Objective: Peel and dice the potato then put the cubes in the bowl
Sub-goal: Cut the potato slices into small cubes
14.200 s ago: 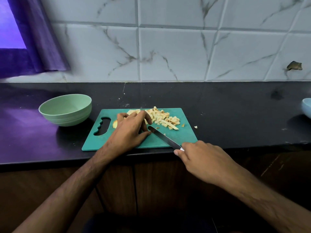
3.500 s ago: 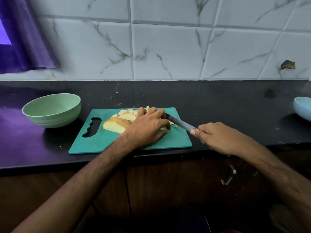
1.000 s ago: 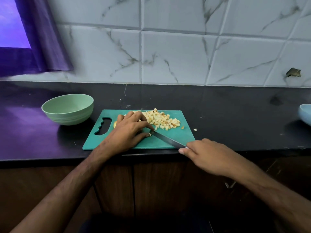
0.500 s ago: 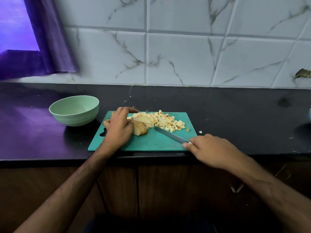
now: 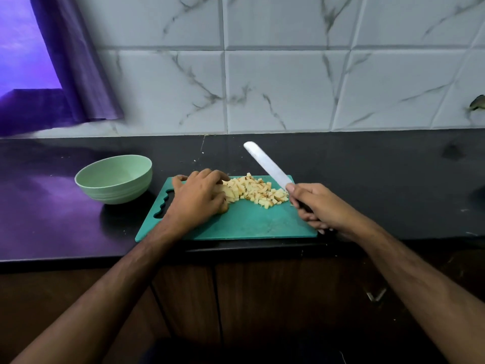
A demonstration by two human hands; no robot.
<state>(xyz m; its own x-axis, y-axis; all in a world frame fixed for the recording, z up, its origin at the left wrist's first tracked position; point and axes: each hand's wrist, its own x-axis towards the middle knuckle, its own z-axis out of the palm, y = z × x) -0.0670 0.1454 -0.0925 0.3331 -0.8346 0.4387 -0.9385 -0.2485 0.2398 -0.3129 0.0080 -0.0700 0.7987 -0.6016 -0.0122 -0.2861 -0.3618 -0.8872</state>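
Dicing is the step in hand, judging by the layout: peel looks done, a good pile of potato cubes (image 5: 256, 191) sits on the far middle of the green cutting board (image 5: 246, 222), and an uncut potato chunk (image 5: 227, 193) lies just left of the pile, mostly under the left hand (image 5: 198, 197). That hand covers the chunk w/ fingers curled over it, holding it down on the board. Right hand (image 5: 316, 206) is wrapped round the handle of the knife (image 5: 266, 164), blade lifted off the board and angled up and away toward the wall, tip over the counter behind the board, not touching any food. Next move, prob: bring blade back down beside the left fingertips and slice the remaining chunk, keeping knuckles clear of the edge; after that cubes go to the bowl (image 5: 114, 178), which stands on the counter just left of the board, apparently w/ nothing in it, so transfer not yet begun. Surface: dark counter (image 5: 380, 174), a few crumbs behind the board, board's near edge close to the counter lip. Room: white marble-look wall tiles (image 5: 283, 88) behind, purple curtain (image 5: 78, 74) at far left by a window, brown cabinet doors (image 5: 249, 298) below.
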